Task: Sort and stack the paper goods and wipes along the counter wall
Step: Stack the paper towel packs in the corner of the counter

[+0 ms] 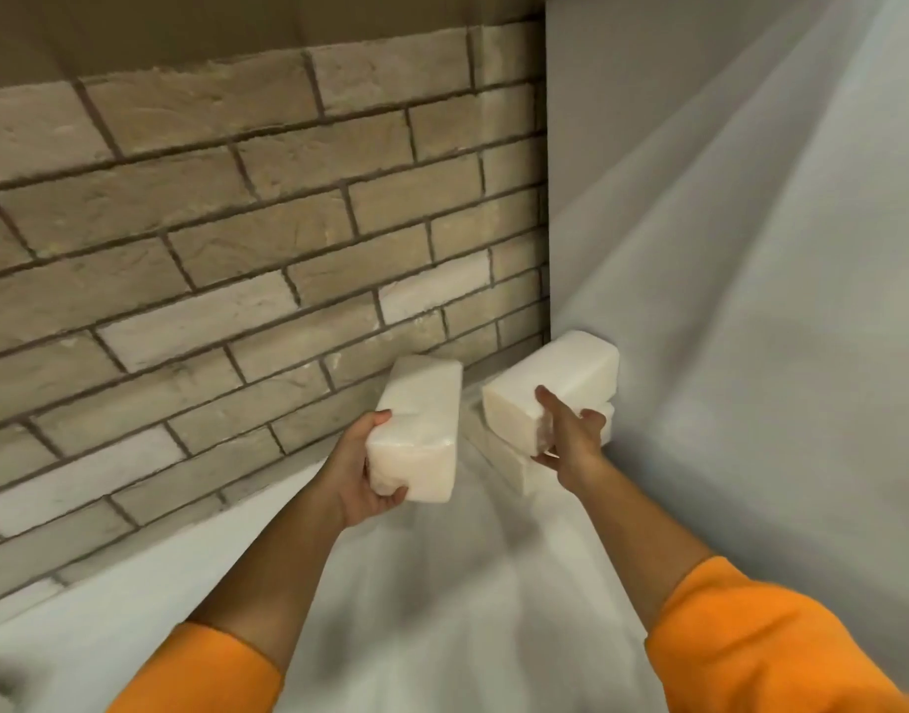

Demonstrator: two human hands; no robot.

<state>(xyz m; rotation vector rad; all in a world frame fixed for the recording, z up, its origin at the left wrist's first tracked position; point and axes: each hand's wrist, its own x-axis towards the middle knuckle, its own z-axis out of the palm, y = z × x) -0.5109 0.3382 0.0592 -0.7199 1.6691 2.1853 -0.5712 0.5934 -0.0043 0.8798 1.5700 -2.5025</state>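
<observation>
From the head camera, a pale counter [442, 584] runs into a corner where a tan brick wall [236, 223] on the left meets a plain grey-white wall [750, 249] on the right. The left hand [362, 470] grips a white wrapped pack [416, 434] by its near end, thumb on top and fingers beneath, holding it above the counter close to the brick wall. In the corner, an upper pack [560, 375] lies askew on a lower pack [511, 463], both against the plain wall. The right hand [570, 440] clasps the upper pack's near end, fingers above and thumb below, though blur softens the contact. Orange sleeves [776, 640] cover both forearms.
</observation>
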